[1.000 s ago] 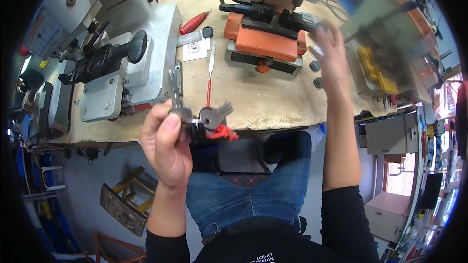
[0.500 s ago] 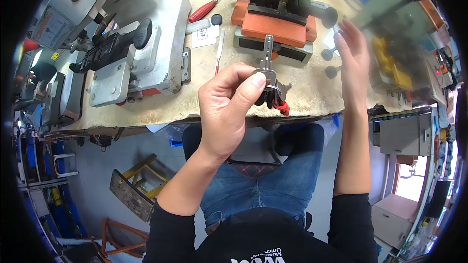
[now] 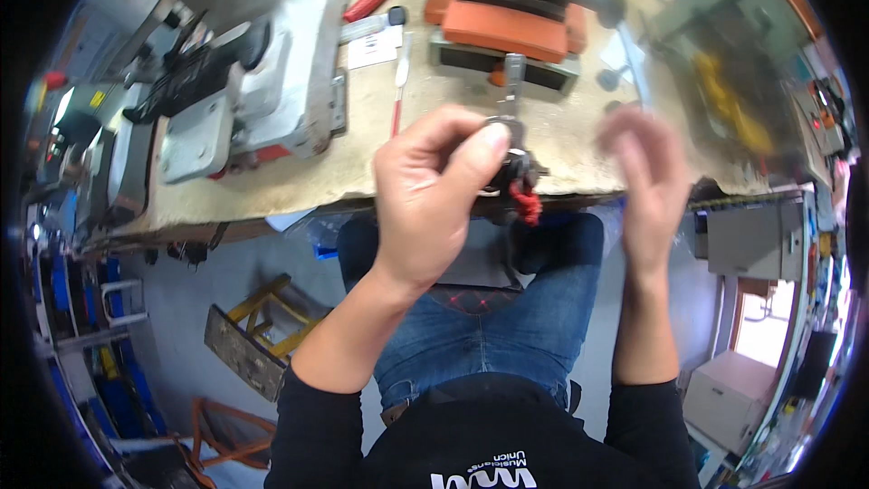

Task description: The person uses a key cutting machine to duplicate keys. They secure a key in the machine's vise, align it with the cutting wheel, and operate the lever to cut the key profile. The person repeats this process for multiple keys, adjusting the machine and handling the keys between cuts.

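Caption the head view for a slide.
The left hand pinches a silver metal key in front of an orange-and-black machine; the blurred right hand holds nothing visible.

a yellow-framed stool (image 3: 243,353) is on grey floor (image 3: 175,321), left of pale cabinets (image 3: 729,403).

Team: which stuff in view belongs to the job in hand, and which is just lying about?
In hand:
key, pinched in the left hand
red cord, bunched below it

Probably related, untouched:
orange-topped machine

Apparently lying about:
thick red-handled tool
slim red-handled tool
white card
wooden stool
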A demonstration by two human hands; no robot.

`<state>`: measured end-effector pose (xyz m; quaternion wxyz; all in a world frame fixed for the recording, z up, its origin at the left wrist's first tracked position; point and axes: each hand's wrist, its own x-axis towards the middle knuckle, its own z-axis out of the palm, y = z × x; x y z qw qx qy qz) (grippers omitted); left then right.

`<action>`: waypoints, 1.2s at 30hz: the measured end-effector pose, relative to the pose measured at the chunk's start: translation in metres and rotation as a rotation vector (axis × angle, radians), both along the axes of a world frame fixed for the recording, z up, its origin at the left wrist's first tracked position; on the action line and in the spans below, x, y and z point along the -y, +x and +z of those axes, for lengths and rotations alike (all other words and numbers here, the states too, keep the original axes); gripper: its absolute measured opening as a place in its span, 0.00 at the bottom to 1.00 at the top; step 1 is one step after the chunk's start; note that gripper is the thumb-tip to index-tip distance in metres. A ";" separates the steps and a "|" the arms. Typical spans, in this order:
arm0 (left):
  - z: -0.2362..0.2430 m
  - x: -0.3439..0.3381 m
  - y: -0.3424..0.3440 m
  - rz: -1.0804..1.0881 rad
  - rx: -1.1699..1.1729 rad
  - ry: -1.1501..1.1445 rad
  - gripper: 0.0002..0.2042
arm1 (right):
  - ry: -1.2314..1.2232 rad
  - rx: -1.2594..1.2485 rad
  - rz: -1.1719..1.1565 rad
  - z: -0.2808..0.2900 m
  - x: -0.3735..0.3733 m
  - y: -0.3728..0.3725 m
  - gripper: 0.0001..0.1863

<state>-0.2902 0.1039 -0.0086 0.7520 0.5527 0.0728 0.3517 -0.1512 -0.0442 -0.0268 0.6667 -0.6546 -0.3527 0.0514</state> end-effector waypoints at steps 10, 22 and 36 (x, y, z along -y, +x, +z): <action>-0.007 0.019 -0.003 0.144 -0.223 -0.017 0.06 | -1.298 -0.025 0.670 -0.269 0.042 -0.079 0.46; 0.005 0.049 0.026 0.077 -0.411 -0.105 0.11 | -1.325 -0.336 1.239 -0.355 0.056 -0.084 0.51; 0.039 0.139 0.136 0.188 -0.280 -0.195 0.10 | -1.576 -0.290 1.308 -0.360 0.192 0.086 0.62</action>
